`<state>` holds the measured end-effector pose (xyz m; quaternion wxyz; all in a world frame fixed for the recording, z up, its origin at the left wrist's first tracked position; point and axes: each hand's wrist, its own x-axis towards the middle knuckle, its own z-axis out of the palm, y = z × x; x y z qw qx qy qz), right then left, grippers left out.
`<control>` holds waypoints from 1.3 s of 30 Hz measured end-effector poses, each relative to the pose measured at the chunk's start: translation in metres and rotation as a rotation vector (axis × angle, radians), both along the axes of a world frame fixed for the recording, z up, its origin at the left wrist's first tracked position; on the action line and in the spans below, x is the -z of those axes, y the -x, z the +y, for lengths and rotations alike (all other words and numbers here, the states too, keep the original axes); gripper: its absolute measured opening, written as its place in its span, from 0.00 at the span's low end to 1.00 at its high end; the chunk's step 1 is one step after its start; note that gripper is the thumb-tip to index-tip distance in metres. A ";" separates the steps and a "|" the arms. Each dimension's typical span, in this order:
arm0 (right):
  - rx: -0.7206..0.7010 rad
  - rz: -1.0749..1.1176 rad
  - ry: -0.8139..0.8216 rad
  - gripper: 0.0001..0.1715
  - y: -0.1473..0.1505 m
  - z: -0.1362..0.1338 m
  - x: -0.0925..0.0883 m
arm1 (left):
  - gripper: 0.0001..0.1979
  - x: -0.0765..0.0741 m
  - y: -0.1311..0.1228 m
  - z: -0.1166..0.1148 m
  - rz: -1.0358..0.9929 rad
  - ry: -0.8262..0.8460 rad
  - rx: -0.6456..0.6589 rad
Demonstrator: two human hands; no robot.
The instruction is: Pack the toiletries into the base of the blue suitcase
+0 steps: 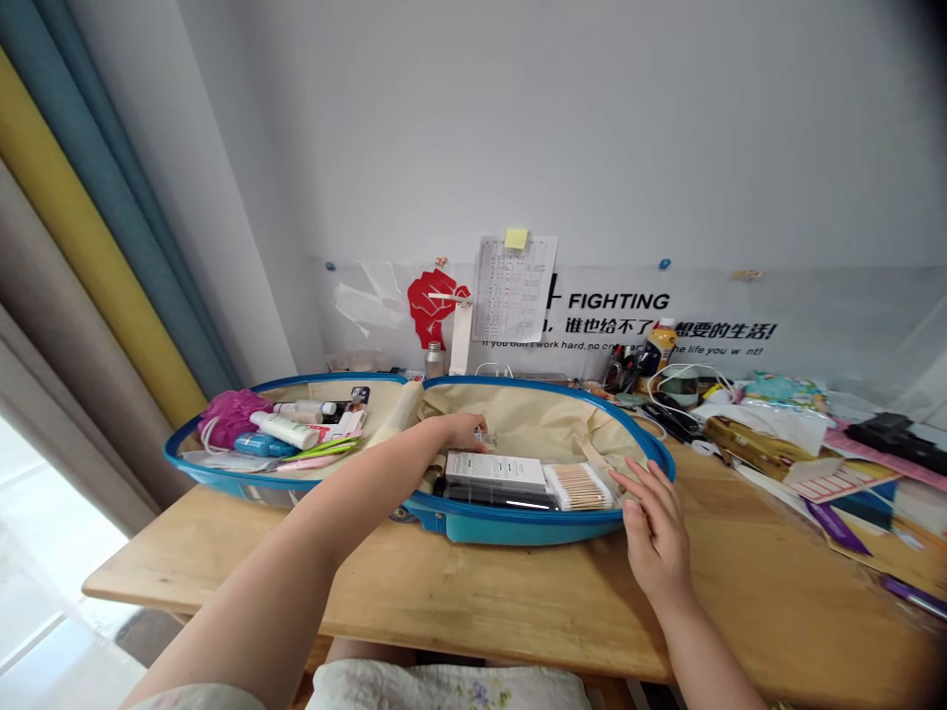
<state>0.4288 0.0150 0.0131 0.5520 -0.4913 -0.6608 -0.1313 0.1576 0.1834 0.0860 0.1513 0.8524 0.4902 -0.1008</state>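
A blue suitcase [510,531] lies spread apart on the wooden table, its cream lining showing in both halves. My left hand [465,432] reaches into the right half, fingers closed on a small clear object [486,438] whose kind I cannot make out. Just in front of it are a white box [497,470], a black flat item [495,494] and a pack of cotton swabs [578,487]. My right hand [657,523] is open at the right front rim, fingers spread, holding nothing.
The suitcase's left half holds a purple bath puff [235,419], a white tube [284,430] and a blue bottle [262,445]. Clutter including a gold pouch [755,449] and an orange-labelled bottle [657,350] lies right. A white lamp [460,337] stands behind.
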 end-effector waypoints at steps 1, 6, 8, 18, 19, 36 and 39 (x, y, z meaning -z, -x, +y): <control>-0.001 -0.004 0.000 0.19 0.000 0.000 0.000 | 0.32 0.001 0.000 0.000 0.007 0.005 -0.003; -0.008 -0.007 -0.022 0.18 0.000 0.001 0.000 | 0.28 0.004 -0.001 0.000 0.018 0.027 -0.005; -0.002 -0.009 -0.023 0.18 0.000 0.001 0.001 | 0.24 0.002 -0.001 -0.001 0.016 0.042 0.002; 0.007 -0.023 -0.023 0.19 -0.001 0.001 0.000 | 0.23 -0.004 -0.004 -0.004 -0.001 0.057 0.026; 0.007 -0.021 -0.023 0.19 -0.001 0.002 0.000 | 0.22 -0.003 -0.005 -0.005 -0.008 0.050 0.023; -0.012 -0.025 -0.076 0.18 -0.001 0.005 0.002 | 0.25 -0.056 0.243 -0.042 0.112 -0.351 -0.498; -0.010 -0.017 -0.070 0.18 -0.001 0.005 0.002 | 0.28 -0.039 0.278 -0.059 0.261 -0.315 -0.451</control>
